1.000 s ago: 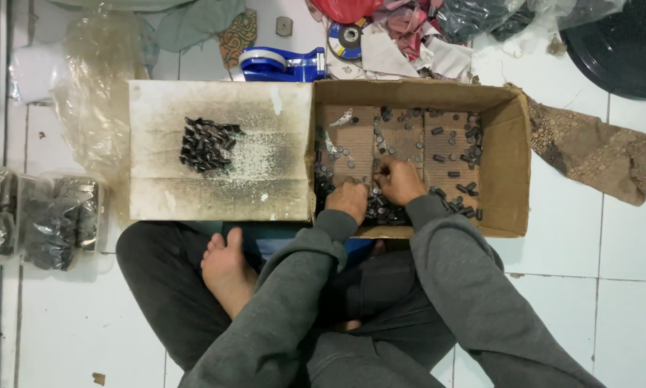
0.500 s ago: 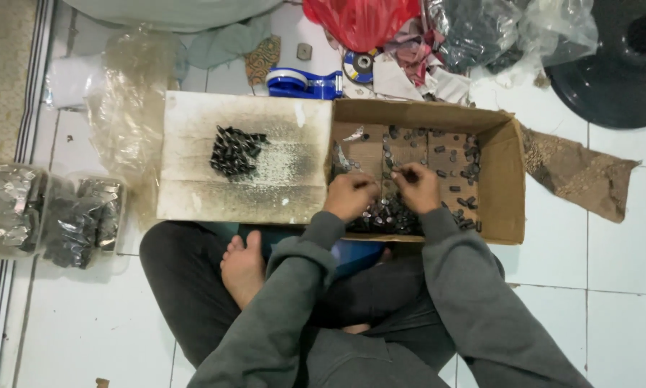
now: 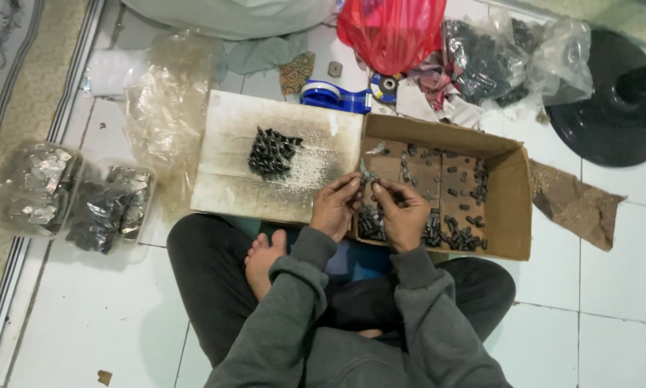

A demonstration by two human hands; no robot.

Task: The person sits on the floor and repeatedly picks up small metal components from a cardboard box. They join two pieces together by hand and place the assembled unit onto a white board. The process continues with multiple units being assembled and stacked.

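We see a white tiled floor point(image 3: 610, 287) bearing a cardboard box point(image 3: 513, 208) at centre, a flat white board point(image 3: 229, 165) beside it, and plastic bags point(image 3: 71, 197) at left.

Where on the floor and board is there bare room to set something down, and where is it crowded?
Free: the white tiles right of the cardboard box, and the tiles left of the knee, below the plastic tubs. The board is bare around its pile of dark parts. Crowded: the bags and tape dispenser above, and the box floor near both hands.
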